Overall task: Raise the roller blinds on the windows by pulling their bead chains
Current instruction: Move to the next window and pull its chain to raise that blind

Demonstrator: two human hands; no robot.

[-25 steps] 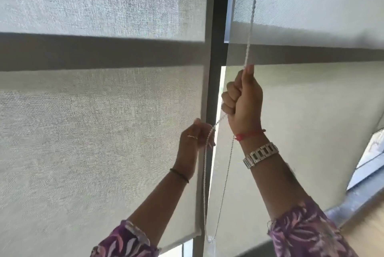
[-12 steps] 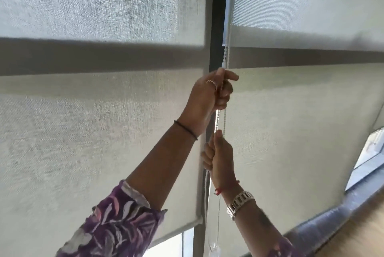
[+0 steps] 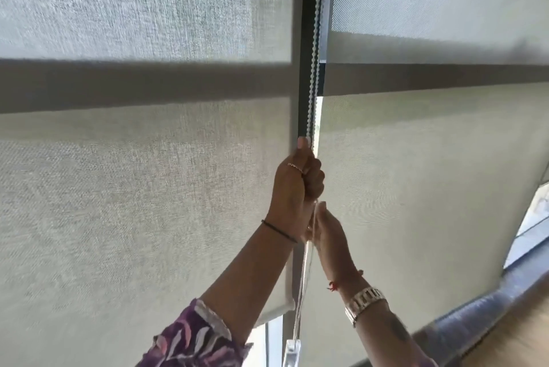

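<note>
A white bead chain (image 3: 312, 75) hangs along the dark window post (image 3: 303, 40) between two grey roller blinds. My left hand (image 3: 297, 188) is clenched on the chain, thumb up, at mid-height. Just below it my right hand (image 3: 328, 230) touches the chain with loosely curled fingers; its grip is partly hidden behind the left wrist. The left blind (image 3: 133, 188) has its bottom bar near the lower middle, above a strip of bare glass. The right blind (image 3: 430, 173) hangs lower. The chain's lower loop ends at a clear plastic holder (image 3: 292, 349).
A window sill or ledge (image 3: 475, 316) runs along the lower right, with a wooden surface (image 3: 523, 334) beside it. A strip of bright glass (image 3: 534, 224) shows at the right edge. Dark horizontal frame bars show through both blinds.
My left hand has come down along the chain, holding it. My right hand has risen from lower on the chain to just beneath the left. The view has tilted slightly.
</note>
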